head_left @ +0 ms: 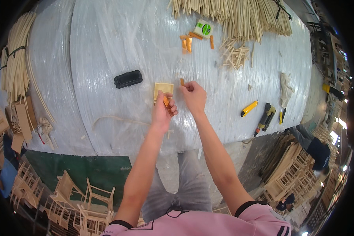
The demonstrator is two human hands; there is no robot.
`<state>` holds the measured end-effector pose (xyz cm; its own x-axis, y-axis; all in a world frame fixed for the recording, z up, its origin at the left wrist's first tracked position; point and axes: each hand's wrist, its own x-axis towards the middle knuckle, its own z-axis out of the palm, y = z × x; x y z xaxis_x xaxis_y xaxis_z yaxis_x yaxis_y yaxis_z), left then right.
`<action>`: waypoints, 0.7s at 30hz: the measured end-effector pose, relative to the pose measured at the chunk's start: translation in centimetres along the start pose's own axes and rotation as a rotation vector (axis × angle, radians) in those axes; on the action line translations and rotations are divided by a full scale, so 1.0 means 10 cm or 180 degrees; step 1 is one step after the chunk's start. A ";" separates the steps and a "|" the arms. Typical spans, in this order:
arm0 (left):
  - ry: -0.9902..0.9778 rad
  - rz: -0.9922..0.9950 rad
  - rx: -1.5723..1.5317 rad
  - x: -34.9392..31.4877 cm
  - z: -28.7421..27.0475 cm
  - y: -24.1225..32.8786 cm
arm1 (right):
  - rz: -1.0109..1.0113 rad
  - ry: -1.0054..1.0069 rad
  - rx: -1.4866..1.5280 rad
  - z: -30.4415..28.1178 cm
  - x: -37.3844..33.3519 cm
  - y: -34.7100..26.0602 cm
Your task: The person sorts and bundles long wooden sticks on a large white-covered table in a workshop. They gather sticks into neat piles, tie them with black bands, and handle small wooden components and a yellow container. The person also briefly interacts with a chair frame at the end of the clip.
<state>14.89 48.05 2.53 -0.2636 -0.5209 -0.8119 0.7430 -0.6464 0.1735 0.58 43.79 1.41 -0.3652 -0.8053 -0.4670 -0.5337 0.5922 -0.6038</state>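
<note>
My left hand [162, 112] is closed on a shallow square cream box [163, 87], its inside facing up. A small orange strip [166, 103] is held by the fingers of that same hand, below the box. Just to the right, my right hand [194, 96] pinches another narrow orange-brown strip [182, 82] that stands up from the fingertips. Both hands are above the middle of a table [106, 51] covered with clear plastic film. Left of the cream box lies a black, open rectangular case [128, 79].
Farther back are a white and green box [202, 29] and several orange pieces [188, 45]. Bundled wooden sticks [240, 17] lie behind, short ones [235, 54] in front. A yellow utility knife [249, 108] and a black tool [266, 118] rest at right. Wooden chairs [98, 192] stand below left.
</note>
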 end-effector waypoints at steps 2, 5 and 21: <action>0.0126 0.0077 -0.0018 -0.04 0.14 0.05 | -0.0194 -0.0411 0.0666 -0.17 -0.06 -0.03; -0.0153 0.0443 0.0022 0.03 0.23 0.04 | -0.0423 -0.0954 0.0715 -0.36 -0.27 -0.23; -0.0875 0.0469 -0.0914 0.05 0.10 0.37 | -0.0928 0.0747 -0.1480 0.10 1.49 -0.71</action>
<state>16.90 44.79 3.32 -0.2672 -0.7506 -0.6044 0.9160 -0.3926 0.0826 -0.30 27.60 -1.87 -0.2842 -0.9489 -0.1372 -0.8958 0.3138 -0.3147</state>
